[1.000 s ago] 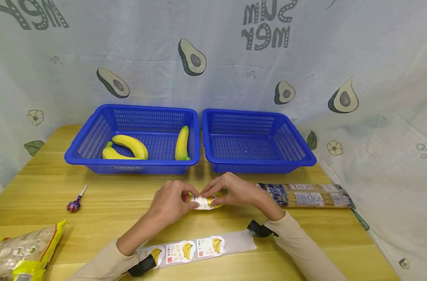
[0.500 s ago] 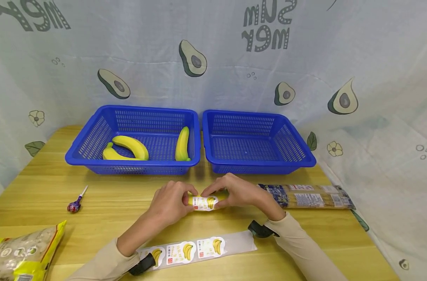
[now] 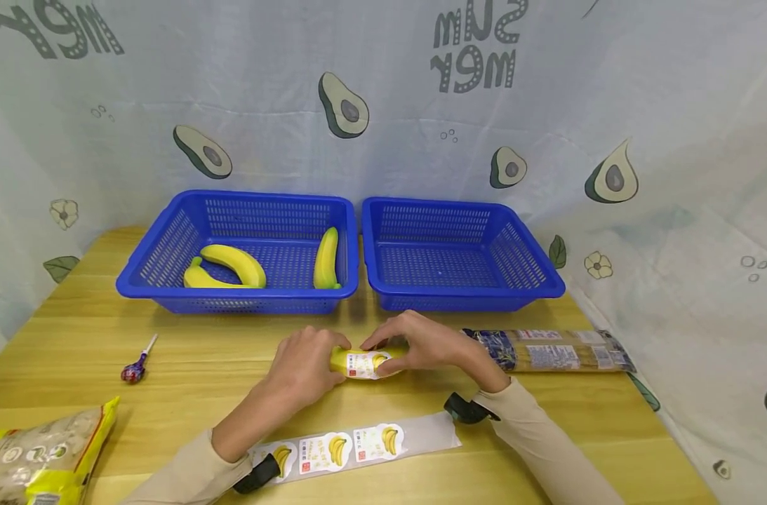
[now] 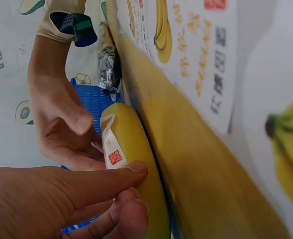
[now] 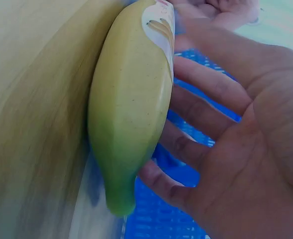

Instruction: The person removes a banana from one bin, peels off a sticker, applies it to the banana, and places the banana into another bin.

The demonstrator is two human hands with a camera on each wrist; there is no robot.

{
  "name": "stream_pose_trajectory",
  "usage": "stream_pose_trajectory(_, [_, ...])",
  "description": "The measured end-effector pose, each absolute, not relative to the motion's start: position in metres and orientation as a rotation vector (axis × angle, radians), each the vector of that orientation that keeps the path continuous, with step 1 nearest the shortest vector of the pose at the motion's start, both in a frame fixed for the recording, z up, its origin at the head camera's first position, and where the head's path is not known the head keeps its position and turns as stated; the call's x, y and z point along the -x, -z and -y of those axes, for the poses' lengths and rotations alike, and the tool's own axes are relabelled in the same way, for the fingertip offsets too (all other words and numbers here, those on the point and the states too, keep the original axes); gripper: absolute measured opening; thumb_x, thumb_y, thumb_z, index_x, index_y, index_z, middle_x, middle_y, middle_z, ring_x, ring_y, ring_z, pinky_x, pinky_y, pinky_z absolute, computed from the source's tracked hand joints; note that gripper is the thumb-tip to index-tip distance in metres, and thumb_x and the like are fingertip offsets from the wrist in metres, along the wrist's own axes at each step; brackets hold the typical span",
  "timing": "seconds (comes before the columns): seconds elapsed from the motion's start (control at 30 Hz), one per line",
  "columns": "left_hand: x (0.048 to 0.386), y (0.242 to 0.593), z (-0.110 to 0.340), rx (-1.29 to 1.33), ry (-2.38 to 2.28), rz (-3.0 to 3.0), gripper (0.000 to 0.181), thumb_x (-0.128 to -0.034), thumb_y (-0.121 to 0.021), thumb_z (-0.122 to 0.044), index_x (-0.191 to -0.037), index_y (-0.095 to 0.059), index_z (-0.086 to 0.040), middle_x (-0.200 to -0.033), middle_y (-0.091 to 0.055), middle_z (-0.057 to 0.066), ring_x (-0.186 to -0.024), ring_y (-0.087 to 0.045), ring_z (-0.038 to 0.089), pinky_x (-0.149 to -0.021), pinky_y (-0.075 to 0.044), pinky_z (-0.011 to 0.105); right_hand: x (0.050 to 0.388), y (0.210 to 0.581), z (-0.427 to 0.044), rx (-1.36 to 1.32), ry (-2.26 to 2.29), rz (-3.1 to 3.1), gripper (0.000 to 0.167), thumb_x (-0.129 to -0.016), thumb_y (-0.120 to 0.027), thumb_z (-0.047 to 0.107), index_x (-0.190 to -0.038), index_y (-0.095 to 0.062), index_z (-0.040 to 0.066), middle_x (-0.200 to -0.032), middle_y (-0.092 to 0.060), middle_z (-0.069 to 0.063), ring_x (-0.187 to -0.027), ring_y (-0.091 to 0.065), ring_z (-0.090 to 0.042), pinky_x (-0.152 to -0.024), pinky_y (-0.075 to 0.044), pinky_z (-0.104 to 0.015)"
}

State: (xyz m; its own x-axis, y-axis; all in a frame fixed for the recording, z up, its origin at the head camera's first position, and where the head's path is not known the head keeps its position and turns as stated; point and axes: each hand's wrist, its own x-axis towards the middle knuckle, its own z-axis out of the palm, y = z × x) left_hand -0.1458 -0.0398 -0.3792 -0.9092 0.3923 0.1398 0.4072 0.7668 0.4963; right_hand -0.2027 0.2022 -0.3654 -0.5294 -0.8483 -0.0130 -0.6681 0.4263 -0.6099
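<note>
Both your forearms run in from below. Left sleeve (image 3: 187,473) and right sleeve (image 3: 541,443) stop at the wrists, skin bare from there. Your left hand (image 3: 303,365) is pinching: left thumb (image 4: 114,180) nearly straight, left fingers (image 4: 130,214) bent opposite it. Your right hand (image 3: 429,344) has knuckles up, wrist bent inward, thumb and index facing each other with a gap. Right fingers (image 5: 213,83) are apart, loosely bent; right thumb (image 5: 221,47) blurs. Your hands sit close, fingertips facing.
</note>
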Motion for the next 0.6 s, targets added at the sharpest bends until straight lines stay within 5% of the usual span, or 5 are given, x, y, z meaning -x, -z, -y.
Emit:
stream_pose_trajectory(0.23, [0.145,0.381,0.040,0.729,0.834,2.908,0.035,-0.0756,-0.097,-0.005,-0.108,-0.084,-0.011,-0.098,-0.080,0.005,-0.089,-0.073,0.027,-0.064,-0.057,0.046,0.205,0.375,-0.190,1.286,0.844,-2.306,0.020,-0.110,-0.065,0.019,-0.118,-0.078,0.006,-0.097,-0.075,0.004,-0.082,-0.063,-0.003,-0.077,-0.058,-0.025])
stream_pose_trajectory(0.43, [0.145,0.378,0.040,0.761,0.848,2.882,0.039,-0.0785,-0.093,-0.002,-0.115,-0.084,-0.012,-0.058,-0.056,-0.006,-0.061,-0.053,0.013,-0.052,-0.045,0.033,0.209,0.376,-0.189,1.269,0.860,-2.281,0.018,-0.110,-0.065,0.017,-0.114,-0.077,0.004,-0.097,-0.074,0.003,-0.085,-0.063,-0.002,-0.081,-0.060,-0.026])
stream_pose_trajectory(0.6, [0.144,0.374,0.040,0.782,0.839,2.864,0.040,-0.0798,-0.093,-0.003,-0.116,-0.084,-0.014,-0.057,-0.048,-0.009,-0.056,-0.047,0.009,-0.050,-0.040,0.029,0.212,0.374,-0.194,1.259,0.900,-2.222,0.018,-0.110,-0.064,0.014,-0.117,-0.075,0.002,-0.098,-0.073,0.000,-0.083,-0.060,-0.004,-0.076,-0.057,-0.025])
